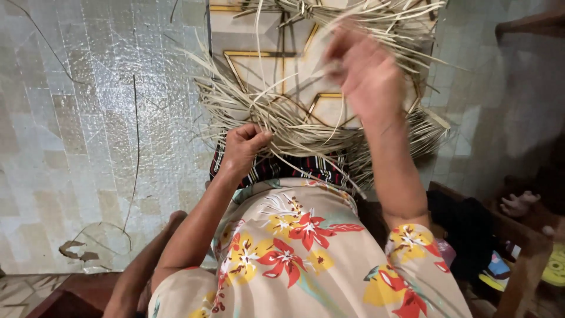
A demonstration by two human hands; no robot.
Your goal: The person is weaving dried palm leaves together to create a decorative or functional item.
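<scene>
Pale dry straw strips, tangled, loosely fanned

Pale tan strips, perhaps straw-coloured

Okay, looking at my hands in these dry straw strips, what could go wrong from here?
The left hand grips the pale dry straw strips in a closed fist; thin strips might snap or cut skin if pulled hard. The right hand is raised and blurred among loose strands, so it could tangle them. Stray strips on the pale tiled floor could be lost underfoot.
</scene>
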